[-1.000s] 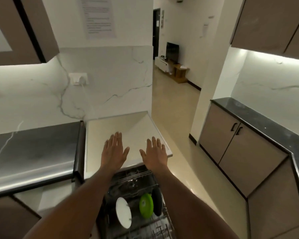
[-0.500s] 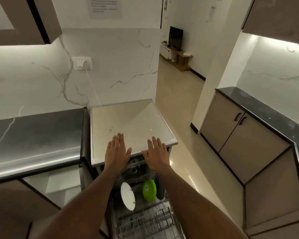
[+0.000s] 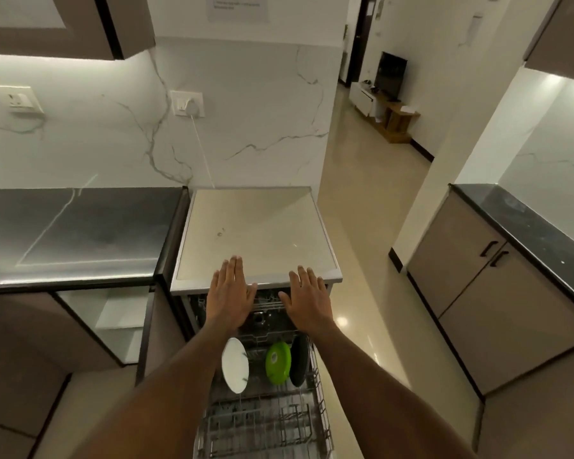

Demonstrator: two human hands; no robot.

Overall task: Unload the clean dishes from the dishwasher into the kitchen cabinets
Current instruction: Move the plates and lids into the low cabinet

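Head view, both hands flat and empty, left hand point(image 3: 230, 294), right hand point(image 3: 307, 298), plates point(image 3: 235, 365) racked below.

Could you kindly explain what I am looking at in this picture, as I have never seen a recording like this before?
There is no machine here: a person wears a camera on the head, looking forward and down, so you see their own two bare arms. The left hand and right hand are flat, fingers straight, holding nothing, above the front edge of the dishwasher top. Below them the pulled-out dishwasher rack holds three dishes on edge: a white plate, a green plate and a black plate. A grey counter lies to the left.
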